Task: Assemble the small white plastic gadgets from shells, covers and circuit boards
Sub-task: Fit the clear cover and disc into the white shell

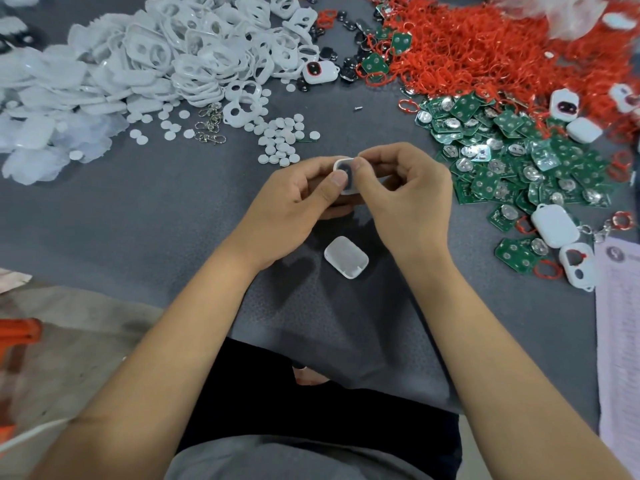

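Both hands meet over the middle of the grey mat around a small white shell [347,174] with a dark insert in its opening. My left hand [298,209] grips it from the left, the thumb pressing on its face. My right hand [405,199] pinches its top right corner with thumb and forefinger. A translucent white cover [346,257] lies loose on the mat just below the hands. Green circuit boards [512,161] are heaped to the right, and white covers [194,53] with two holes are piled at the back left.
Red rubber rings [485,46] fill the back right. Small white discs [280,140] and metal clasps [211,129] lie ahead of the hands. Finished white gadgets [554,225] sit at the right, near a printed sheet [620,323]. Black parts [346,60] lie at the back centre.
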Action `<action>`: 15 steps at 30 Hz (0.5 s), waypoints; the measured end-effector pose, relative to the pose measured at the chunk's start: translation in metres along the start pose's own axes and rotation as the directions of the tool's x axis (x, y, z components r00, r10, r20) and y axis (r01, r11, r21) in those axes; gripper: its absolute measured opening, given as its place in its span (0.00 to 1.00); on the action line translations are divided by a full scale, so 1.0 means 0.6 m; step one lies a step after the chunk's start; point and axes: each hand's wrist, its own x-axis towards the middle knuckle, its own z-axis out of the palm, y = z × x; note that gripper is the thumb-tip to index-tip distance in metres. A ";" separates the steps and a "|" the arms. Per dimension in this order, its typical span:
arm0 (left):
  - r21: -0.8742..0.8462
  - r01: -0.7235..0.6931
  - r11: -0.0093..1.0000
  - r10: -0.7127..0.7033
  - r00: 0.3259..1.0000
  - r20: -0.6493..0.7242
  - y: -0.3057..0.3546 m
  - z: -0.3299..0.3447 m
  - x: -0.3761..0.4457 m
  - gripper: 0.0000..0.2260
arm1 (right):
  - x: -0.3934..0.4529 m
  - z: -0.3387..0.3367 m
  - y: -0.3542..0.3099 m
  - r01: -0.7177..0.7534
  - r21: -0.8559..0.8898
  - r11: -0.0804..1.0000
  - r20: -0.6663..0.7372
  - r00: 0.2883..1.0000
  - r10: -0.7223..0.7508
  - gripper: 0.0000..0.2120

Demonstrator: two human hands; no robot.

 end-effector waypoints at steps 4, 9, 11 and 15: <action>0.009 0.006 1.000 -0.006 1.000 -0.020 0.001 0.002 -0.002 0.13 | -0.004 -0.001 -0.005 0.000 -0.031 1.000 0.010 1.000 0.000 0.02; 0.050 0.005 0.999 0.002 0.991 -0.137 -0.002 0.011 -0.002 0.10 | -0.012 0.000 -0.010 0.005 -0.058 0.998 0.060 0.998 -0.001 0.09; 0.074 0.003 0.997 0.009 0.987 -0.161 -0.002 0.015 -0.001 0.09 | -0.015 0.000 -0.008 0.015 -0.075 0.997 0.073 0.997 -0.010 0.09; 0.075 -0.010 0.997 0.024 0.980 -0.195 -0.004 0.018 0.002 0.08 | -0.015 0.000 -0.004 0.032 -0.060 0.998 0.060 0.998 -0.029 0.10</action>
